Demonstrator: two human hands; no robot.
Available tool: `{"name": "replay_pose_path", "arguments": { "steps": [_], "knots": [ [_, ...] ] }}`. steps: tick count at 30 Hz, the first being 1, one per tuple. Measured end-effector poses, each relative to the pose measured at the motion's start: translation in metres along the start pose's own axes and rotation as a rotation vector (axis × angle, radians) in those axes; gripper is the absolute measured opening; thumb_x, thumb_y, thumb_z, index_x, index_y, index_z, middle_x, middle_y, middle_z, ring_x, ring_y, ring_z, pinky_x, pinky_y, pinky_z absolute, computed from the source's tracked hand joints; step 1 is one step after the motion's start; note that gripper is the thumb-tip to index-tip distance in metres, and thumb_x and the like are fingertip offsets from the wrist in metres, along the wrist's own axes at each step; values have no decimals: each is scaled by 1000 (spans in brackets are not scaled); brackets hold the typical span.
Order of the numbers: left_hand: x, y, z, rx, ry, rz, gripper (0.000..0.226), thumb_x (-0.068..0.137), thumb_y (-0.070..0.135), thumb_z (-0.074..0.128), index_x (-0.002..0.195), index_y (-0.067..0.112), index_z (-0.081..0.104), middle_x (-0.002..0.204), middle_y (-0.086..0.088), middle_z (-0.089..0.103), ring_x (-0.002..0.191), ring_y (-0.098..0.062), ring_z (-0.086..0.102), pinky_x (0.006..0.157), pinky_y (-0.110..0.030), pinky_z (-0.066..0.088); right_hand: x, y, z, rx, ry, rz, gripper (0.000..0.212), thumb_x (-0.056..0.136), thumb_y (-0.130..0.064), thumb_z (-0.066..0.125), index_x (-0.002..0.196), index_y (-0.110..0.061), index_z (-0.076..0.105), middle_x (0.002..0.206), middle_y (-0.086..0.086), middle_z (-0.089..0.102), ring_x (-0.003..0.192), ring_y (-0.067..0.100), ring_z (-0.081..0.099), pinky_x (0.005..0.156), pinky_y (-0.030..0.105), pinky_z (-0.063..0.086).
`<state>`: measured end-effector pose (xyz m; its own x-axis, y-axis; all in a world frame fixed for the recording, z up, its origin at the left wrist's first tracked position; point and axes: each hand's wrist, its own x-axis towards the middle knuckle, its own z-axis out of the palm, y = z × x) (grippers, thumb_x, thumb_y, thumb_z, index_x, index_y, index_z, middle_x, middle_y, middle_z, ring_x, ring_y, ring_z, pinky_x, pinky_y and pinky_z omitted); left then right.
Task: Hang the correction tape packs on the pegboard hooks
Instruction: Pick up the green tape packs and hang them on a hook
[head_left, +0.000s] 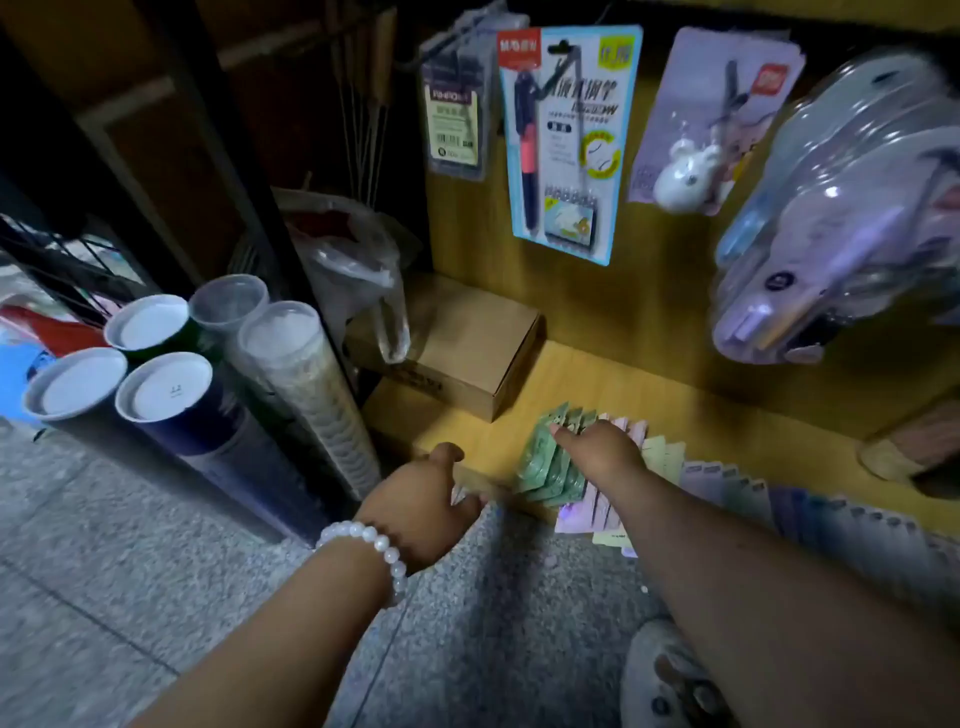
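Observation:
A long fanned row of correction tape packs lies on the low wooden shelf (582, 379): green packs (545, 465) at the left end, then pink (638, 431), yellow (667, 457), purple (727, 486) and blue ones (862, 527). My right hand (605, 452) rests on the green and pink packs, its index finger stretched out onto a green one. My left hand (421, 514) sits at the shelf's front edge left of the row, thumb up and fingers bent over the edge. What those fingers hold is hidden. On the wooden back panel (649, 301) above hang carded goods.
A pen blister pack (566, 140), a small dark card pack (457, 114) and a mouse-shaped pack (711, 124) hang on hooks. A big clear blister pack (841, 208) looms at right. A cardboard box (462, 343), a plastic bag (353, 260) and capped tubes (161, 395) stand at left.

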<state>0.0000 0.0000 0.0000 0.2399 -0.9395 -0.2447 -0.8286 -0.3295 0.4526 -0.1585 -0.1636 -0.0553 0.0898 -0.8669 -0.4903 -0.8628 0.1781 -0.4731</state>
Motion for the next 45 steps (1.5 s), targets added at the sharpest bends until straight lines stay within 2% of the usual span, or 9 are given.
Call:
{"name": "replay_pose_path", "arguments": {
  "steps": [2, 5, 13, 27, 31, 34, 38, 40, 45],
  "knots": [
    [11, -8, 9, -37, -12, -16, 60, 91, 53, 51, 139, 20, 38, 117, -2, 65, 105, -19, 64, 89, -35, 53, 10, -4, 5, -20, 50, 56, 57, 83, -65, 55, 68, -10, 50, 68, 6, 54, 74, 28, 58, 54, 25, 34],
    [23, -16, 20, -47, -20, -20, 58, 92, 52, 50, 138, 19, 39, 119, -4, 65, 106, -19, 63, 90, -34, 53, 28, -6, 16, -35, 121, 127, 71, 77, -70, 57, 98, -4, 65, 103, 15, 68, 102, 34, 63, 78, 31, 50],
    [40, -31, 43, -100, -35, -40, 57, 91, 52, 51, 137, 21, 40, 122, -3, 64, 107, -20, 63, 89, -36, 53, 41, -24, 41, -278, 265, 163, 78, 69, -70, 66, 117, -8, 65, 129, 14, 58, 121, 31, 54, 97, 37, 45],
    [44, -37, 50, -235, -65, -168, 46, 94, 43, 54, 131, 15, 47, 112, -2, 69, 101, -19, 64, 84, -27, 49, 26, -41, 49, 1, 154, 85, 54, 68, -40, 80, 107, -11, 59, 109, 13, 69, 102, 35, 65, 81, 35, 52],
    [43, -31, 50, -463, -28, -246, 50, 96, 43, 50, 134, 10, 49, 124, -9, 61, 109, -21, 58, 83, -23, 38, 12, -27, 40, 424, -64, 20, 23, 67, -22, 83, 86, -12, 73, 91, 8, 75, 77, 23, 71, 72, 32, 58],
    [41, -20, 52, -822, -72, -336, 62, 91, 46, 59, 137, 8, 43, 125, -5, 59, 103, -16, 58, 87, -28, 43, -7, -19, 30, 588, -271, 27, 13, 75, -11, 78, 87, -12, 70, 84, 4, 73, 69, 16, 65, 56, 21, 45],
    [37, -16, 59, -1333, -191, -403, 51, 79, 27, 75, 120, 0, 62, 110, -17, 73, 100, -33, 71, 93, -49, 54, -16, -11, 38, 552, -396, 24, 55, 65, -44, 83, 108, -15, 67, 100, 3, 71, 89, 24, 62, 64, 30, 37],
    [35, -16, 62, -1404, -226, -432, 44, 77, 15, 74, 117, -3, 64, 107, -21, 73, 100, -38, 70, 93, -52, 54, -15, -9, 39, 511, -325, -5, 60, 63, -65, 74, 98, -16, 69, 95, 1, 69, 84, 23, 60, 65, 31, 39],
    [37, -23, 70, -1414, -187, -453, 26, 85, 4, 68, 111, 1, 66, 106, -21, 73, 95, -37, 70, 88, -51, 57, 20, 11, 25, 171, 244, 20, 43, 88, -51, 58, 65, -14, 56, 68, 8, 57, 78, 28, 62, 67, 28, 39]
  ]
}}
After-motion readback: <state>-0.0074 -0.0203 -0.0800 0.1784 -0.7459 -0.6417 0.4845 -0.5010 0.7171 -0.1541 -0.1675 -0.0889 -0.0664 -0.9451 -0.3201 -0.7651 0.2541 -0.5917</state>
